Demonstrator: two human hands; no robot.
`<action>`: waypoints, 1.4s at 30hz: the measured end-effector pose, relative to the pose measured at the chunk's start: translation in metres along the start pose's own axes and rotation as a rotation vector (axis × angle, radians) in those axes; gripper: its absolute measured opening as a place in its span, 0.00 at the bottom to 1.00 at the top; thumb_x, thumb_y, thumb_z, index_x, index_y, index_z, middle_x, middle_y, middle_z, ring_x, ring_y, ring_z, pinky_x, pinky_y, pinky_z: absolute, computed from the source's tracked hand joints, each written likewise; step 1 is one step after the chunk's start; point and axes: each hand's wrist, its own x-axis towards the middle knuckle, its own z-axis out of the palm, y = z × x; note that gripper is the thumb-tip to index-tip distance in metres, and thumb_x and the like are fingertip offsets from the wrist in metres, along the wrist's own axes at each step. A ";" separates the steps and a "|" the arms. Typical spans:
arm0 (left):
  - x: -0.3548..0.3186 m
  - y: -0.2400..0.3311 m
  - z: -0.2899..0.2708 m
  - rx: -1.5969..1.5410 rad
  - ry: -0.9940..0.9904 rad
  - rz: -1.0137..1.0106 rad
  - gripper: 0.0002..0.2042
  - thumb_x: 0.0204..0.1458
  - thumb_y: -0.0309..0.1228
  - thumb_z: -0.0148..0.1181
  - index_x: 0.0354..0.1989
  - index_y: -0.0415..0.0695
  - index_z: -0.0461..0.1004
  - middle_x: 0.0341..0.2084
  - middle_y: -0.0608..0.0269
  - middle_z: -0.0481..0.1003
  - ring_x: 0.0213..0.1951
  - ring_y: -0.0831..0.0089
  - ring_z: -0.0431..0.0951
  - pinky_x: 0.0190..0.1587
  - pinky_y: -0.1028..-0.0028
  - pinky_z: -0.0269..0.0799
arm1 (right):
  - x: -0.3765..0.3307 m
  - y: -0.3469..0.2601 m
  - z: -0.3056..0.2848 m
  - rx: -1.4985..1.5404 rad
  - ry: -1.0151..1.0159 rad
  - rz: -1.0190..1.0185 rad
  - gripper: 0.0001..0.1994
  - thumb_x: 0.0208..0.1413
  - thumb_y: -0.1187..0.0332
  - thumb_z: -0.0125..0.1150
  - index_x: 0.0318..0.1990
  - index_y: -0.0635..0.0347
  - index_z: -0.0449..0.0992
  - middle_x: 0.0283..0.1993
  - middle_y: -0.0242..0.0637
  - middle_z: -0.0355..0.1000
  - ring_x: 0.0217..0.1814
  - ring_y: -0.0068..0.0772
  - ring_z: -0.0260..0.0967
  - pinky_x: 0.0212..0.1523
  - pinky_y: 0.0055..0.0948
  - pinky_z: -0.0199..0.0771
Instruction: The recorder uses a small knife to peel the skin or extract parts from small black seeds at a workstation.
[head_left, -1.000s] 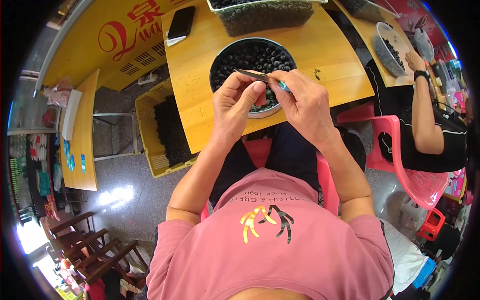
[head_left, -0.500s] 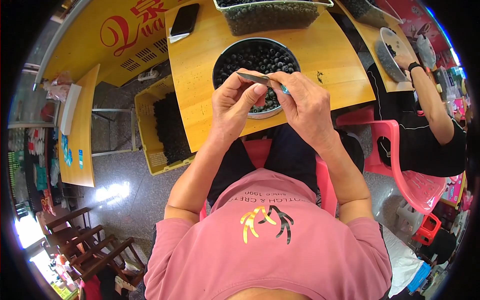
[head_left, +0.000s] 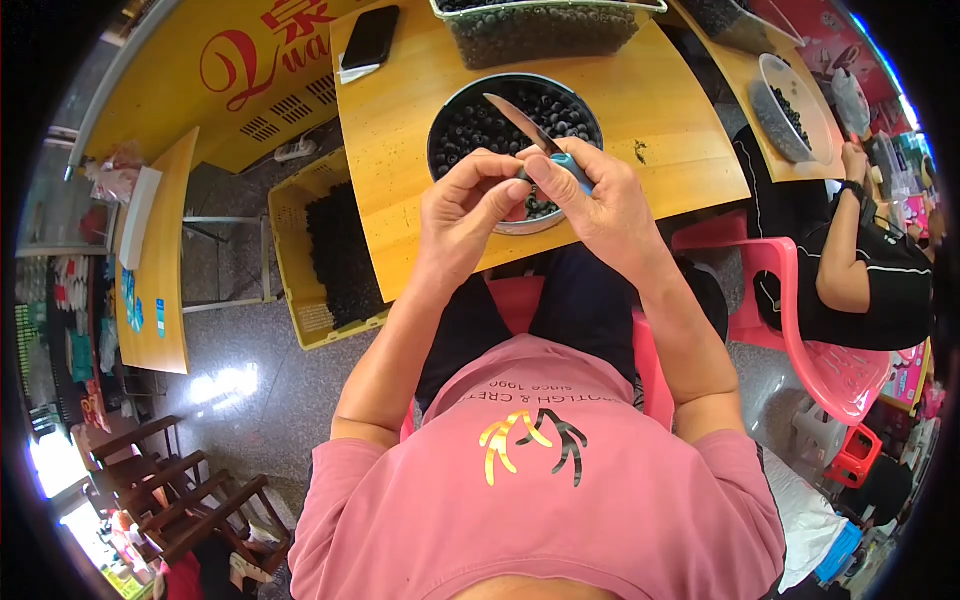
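Right hand point(head_left: 600, 205) with fingers clenched around the blue handle of a small knife point(head_left: 530, 130); the handle is almost wholly covered, and the bare blade runs up and left from the fingertips, over the round bowl point(head_left: 445, 115) of dark berries. Left hand point(head_left: 465, 215), fingertips drawn together and meeting the right thumb just below the blade; whatever they pinch is hidden, so its grasp cannot be told. The bowl sits on the yellow surface point(head_left: 400, 200) directly beyond both hands, its near rim covered by them. Farther beyond the fingers, a clear tub point(head_left: 545, 35) of berries is cut off at the top edge. Left of the fingers, a yellow crate point(head_left: 300, 260) stands on the floor.
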 end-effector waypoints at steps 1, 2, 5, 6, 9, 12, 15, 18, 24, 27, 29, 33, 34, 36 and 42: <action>0.000 0.000 0.001 -0.001 0.001 0.001 0.07 0.56 0.22 0.60 0.41 0.36 0.75 0.33 0.67 0.73 0.33 0.82 0.73 0.36 0.82 0.70 | 0.000 0.002 0.002 -0.001 -0.001 -0.001 0.15 0.63 0.58 0.57 0.42 0.64 0.77 0.30 0.29 0.72 0.32 0.15 0.68 0.34 0.17 0.68; 0.001 -0.001 0.002 0.026 -0.011 0.027 0.07 0.56 0.22 0.60 0.42 0.36 0.75 0.34 0.67 0.73 0.33 0.83 0.73 0.36 0.83 0.70 | 0.001 0.006 0.006 0.095 0.005 -0.002 0.16 0.63 0.58 0.56 0.42 0.64 0.77 0.30 0.28 0.72 0.31 0.15 0.67 0.33 0.18 0.67; 0.001 -0.001 0.001 0.036 -0.024 0.051 0.07 0.56 0.21 0.59 0.42 0.37 0.75 0.35 0.67 0.73 0.34 0.83 0.73 0.37 0.82 0.71 | 0.001 0.012 0.007 0.252 -0.021 0.012 0.16 0.63 0.58 0.56 0.44 0.63 0.76 0.30 0.25 0.71 0.31 0.15 0.66 0.31 0.17 0.66; 0.000 -0.002 0.000 0.019 -0.029 0.049 0.07 0.55 0.21 0.59 0.43 0.37 0.75 0.36 0.66 0.73 0.34 0.82 0.73 0.37 0.82 0.71 | 0.001 0.013 0.007 0.314 -0.049 0.029 0.16 0.64 0.58 0.55 0.45 0.63 0.76 0.30 0.25 0.71 0.31 0.15 0.66 0.31 0.17 0.66; -0.001 -0.002 -0.003 -0.048 -0.025 0.043 0.07 0.56 0.23 0.60 0.43 0.37 0.75 0.34 0.66 0.74 0.34 0.81 0.74 0.37 0.81 0.71 | 0.001 0.003 0.005 0.408 -0.104 0.131 0.15 0.64 0.59 0.55 0.46 0.62 0.76 0.31 0.25 0.72 0.32 0.14 0.66 0.34 0.17 0.67; -0.001 0.001 -0.002 -0.138 -0.032 0.028 0.08 0.56 0.24 0.60 0.42 0.36 0.75 0.32 0.65 0.74 0.33 0.80 0.74 0.36 0.80 0.70 | 0.001 0.009 0.006 0.429 -0.107 0.113 0.15 0.64 0.59 0.55 0.48 0.63 0.75 0.32 0.26 0.72 0.34 0.14 0.66 0.37 0.16 0.66; -0.003 0.006 -0.006 -0.184 0.015 0.022 0.07 0.57 0.24 0.59 0.42 0.36 0.74 0.30 0.64 0.75 0.31 0.80 0.74 0.36 0.80 0.69 | 0.001 0.017 0.012 0.303 -0.053 0.023 0.15 0.64 0.60 0.55 0.47 0.63 0.76 0.30 0.25 0.71 0.33 0.13 0.65 0.35 0.14 0.64; -0.004 0.017 -0.028 -0.003 0.108 0.100 0.08 0.56 0.22 0.58 0.43 0.35 0.74 0.30 0.63 0.76 0.31 0.80 0.74 0.36 0.80 0.70 | 0.000 0.025 0.002 0.217 0.006 0.065 0.14 0.64 0.61 0.55 0.47 0.63 0.76 0.30 0.25 0.70 0.34 0.13 0.65 0.34 0.14 0.63; -0.026 0.041 -0.118 0.311 0.498 0.150 0.08 0.54 0.23 0.60 0.42 0.37 0.75 0.28 0.65 0.75 0.29 0.82 0.73 0.34 0.82 0.69 | -0.005 0.046 -0.032 0.171 0.105 0.092 0.13 0.63 0.62 0.56 0.47 0.62 0.77 0.28 0.23 0.69 0.21 0.07 0.50 0.21 0.12 0.48; -0.050 0.042 -0.178 0.485 0.686 0.073 0.10 0.54 0.24 0.61 0.44 0.38 0.75 0.31 0.65 0.75 0.31 0.81 0.73 0.35 0.82 0.69 | -0.008 0.056 -0.041 0.168 0.134 0.116 0.13 0.62 0.63 0.57 0.47 0.63 0.77 0.28 0.24 0.68 0.21 0.08 0.50 0.21 0.12 0.49; -0.069 0.037 -0.216 0.560 0.737 0.020 0.12 0.54 0.26 0.62 0.46 0.38 0.74 0.34 0.64 0.75 0.33 0.80 0.73 0.36 0.81 0.69 | -0.009 0.057 -0.043 0.169 0.152 0.126 0.13 0.62 0.63 0.57 0.47 0.63 0.77 0.28 0.24 0.68 0.21 0.08 0.50 0.21 0.12 0.49; -0.091 0.027 -0.235 0.750 0.802 -0.115 0.22 0.55 0.30 0.63 0.57 0.40 0.66 0.47 0.60 0.70 0.45 0.77 0.71 0.44 0.78 0.69 | -0.011 0.062 -0.044 0.133 0.225 0.131 0.13 0.62 0.64 0.57 0.47 0.64 0.77 0.29 0.25 0.69 0.21 0.08 0.50 0.21 0.12 0.49; -0.094 0.029 -0.232 0.749 0.792 -0.159 0.24 0.55 0.31 0.63 0.59 0.41 0.64 0.50 0.60 0.69 0.48 0.76 0.70 0.46 0.77 0.69 | -0.011 0.063 -0.044 0.135 0.230 0.135 0.13 0.62 0.64 0.57 0.47 0.64 0.77 0.29 0.25 0.69 0.21 0.08 0.50 0.21 0.12 0.49; -0.093 0.026 -0.223 0.729 0.764 -0.166 0.23 0.56 0.31 0.62 0.59 0.41 0.65 0.50 0.61 0.69 0.48 0.77 0.71 0.46 0.77 0.69 | -0.012 0.063 -0.045 0.130 0.242 0.141 0.13 0.63 0.64 0.56 0.48 0.65 0.76 0.29 0.27 0.69 0.21 0.08 0.51 0.21 0.12 0.50; -0.056 0.033 -0.153 0.525 0.661 0.068 0.18 0.58 0.25 0.58 0.56 0.41 0.67 0.47 0.63 0.71 0.44 0.79 0.71 0.47 0.80 0.69 | -0.019 0.069 -0.049 0.333 0.356 0.177 0.14 0.63 0.65 0.56 0.49 0.65 0.74 0.32 0.29 0.71 0.21 0.09 0.52 0.22 0.12 0.53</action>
